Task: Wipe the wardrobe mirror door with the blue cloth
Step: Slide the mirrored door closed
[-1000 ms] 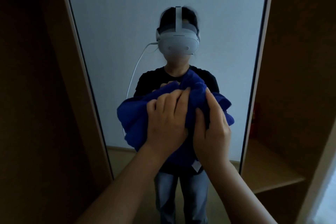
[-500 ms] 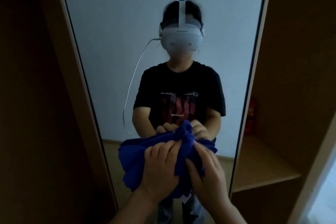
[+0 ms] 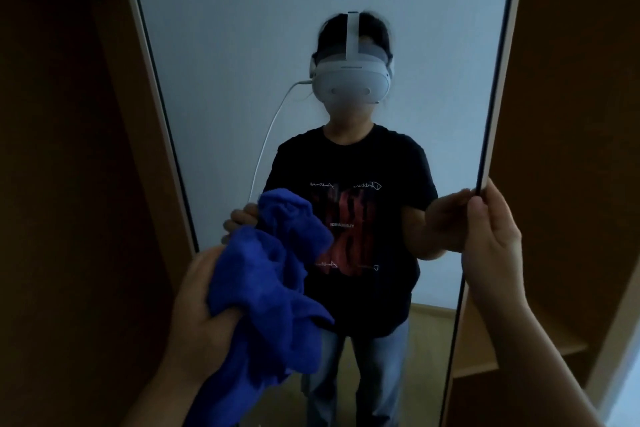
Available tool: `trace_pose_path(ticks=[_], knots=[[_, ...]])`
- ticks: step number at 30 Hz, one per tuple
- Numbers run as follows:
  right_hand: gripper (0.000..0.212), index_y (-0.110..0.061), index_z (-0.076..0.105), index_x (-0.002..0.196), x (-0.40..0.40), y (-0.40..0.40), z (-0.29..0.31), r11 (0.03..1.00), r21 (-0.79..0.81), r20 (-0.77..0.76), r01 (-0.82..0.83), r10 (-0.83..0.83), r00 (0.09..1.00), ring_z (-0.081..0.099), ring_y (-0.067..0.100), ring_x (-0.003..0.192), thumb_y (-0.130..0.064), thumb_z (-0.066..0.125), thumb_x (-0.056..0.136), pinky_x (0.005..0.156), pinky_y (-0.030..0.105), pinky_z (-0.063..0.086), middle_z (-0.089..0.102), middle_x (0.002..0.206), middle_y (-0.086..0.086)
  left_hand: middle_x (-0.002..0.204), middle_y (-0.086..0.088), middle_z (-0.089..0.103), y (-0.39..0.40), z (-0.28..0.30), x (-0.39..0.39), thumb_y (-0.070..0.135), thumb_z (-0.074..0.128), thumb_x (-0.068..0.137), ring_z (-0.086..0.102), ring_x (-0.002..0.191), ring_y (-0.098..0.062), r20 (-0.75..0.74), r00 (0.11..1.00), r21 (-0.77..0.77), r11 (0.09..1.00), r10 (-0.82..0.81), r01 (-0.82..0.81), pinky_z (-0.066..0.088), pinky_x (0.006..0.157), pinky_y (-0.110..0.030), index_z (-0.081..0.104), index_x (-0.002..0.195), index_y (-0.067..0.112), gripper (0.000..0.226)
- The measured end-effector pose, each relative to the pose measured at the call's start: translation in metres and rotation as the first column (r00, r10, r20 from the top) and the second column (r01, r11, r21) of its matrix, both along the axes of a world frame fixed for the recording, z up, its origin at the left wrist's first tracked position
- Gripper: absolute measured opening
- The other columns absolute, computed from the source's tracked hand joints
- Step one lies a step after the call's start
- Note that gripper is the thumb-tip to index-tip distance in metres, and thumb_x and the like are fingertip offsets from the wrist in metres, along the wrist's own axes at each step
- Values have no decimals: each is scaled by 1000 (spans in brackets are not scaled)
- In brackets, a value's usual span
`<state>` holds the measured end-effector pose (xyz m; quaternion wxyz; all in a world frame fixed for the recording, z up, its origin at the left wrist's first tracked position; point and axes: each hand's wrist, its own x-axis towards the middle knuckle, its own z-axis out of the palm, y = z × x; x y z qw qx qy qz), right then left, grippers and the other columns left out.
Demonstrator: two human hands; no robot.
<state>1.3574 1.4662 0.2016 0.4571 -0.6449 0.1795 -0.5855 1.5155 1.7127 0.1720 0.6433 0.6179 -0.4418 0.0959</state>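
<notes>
Mirror door point(image 3: 242, 45) centre, between wardrobe panels. Cloth point(image 3: 266, 288) in left hand point(image 3: 201, 319), lower left, before glass. Right hand point(image 3: 491, 239) on door's right edge.

Bunched blue cloth point(image 3: 266, 291) before upright mirror door point(image 3: 311, 28)

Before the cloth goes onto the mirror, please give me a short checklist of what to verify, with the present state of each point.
1. Blue cloth is in hand: ok, the left hand grips it.
2. Cloth is spread flat for wiping: not ok, it hangs bunched and crumpled.
3. Mirror door is steadied: ok, the right hand holds its right edge, thumb on the glass side and fingers behind the edge.
4. Cloth touches the glass: cannot tell; it seems held just in front of it.
5. Glass in front is free of obstacles: ok, only the reflection shows.
6. Dirt or streaks to aim at: cannot tell, the picture is too dim.
</notes>
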Motion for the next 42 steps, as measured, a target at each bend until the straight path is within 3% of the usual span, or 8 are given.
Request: trace_pose_path(ticks=[7,13,20,23,33,37,39,42], knots=[[29,-8,62,93,-7,-1,1,998,55,6,-32,31,999,62,18,78,-20,37,100,72,36,51,65,83,6,101,22,67,-43,-10,-40,21,64,71,65,90,0,-159,970,8,982,-185,188,49,73,-11,51,114,26,45],[22,-17,62,92,-29,17,3,983,121,28,-138,136,990,53,17,63,-26,42,97,56,30,43,59,69,-6,125,44,44,-63,-5,-73,24,60,79,44,119,15,-139,946,29,953,-293,300,38,90,-4,37,127,52,60],[27,-12,65,95,-63,53,3,954,41,-5,-295,296,955,66,13,71,-30,52,78,59,24,54,70,80,0,115,30,45,-45,-16,-111,44,53,65,51,104,8,110,992,255,966,-66,36,35,82,-2,52,112,56,48],[24,-16,65,94,-71,71,3,931,-19,-65,-365,363,930,67,8,72,-26,56,75,60,17,53,70,82,-3,116,45,37,-33,-19,-132,51,54,57,41,105,23,115,992,352,936,-52,8,28,83,4,43,104,71,52],[17,-21,65,84,-62,120,3,885,-115,-81,-451,445,892,65,4,71,-32,62,71,59,12,50,68,78,-13,115,39,33,-2,-22,-164,59,43,44,39,107,15,162,934,326,876,320,-356,31,78,1,27,105,78,66],[16,-24,63,82,-56,140,3,876,-124,-94,-466,457,884,65,-2,75,-32,61,69,59,7,48,68,81,-20,113,38,35,10,-19,-161,86,52,34,49,97,9,157,907,379,825,390,-420,39,76,-9,38,94,79,63],[15,-27,63,80,-51,149,3,881,-104,-86,-462,455,886,65,0,73,-34,61,67,59,10,49,68,78,-19,111,37,33,17,-16,-155,103,27,26,50,91,8,231,872,453,746,431,-488,44,78,-14,39,91,73,73],[11,-27,66,74,-44,158,1,893,-86,-68,-442,437,897,66,3,71,-37,64,73,58,15,52,68,75,-15,95,32,41,17,-10,-144,95,10,60,49,62,6,444,817,413,725,368,-551,46,51,-11,39,90,61,54]])
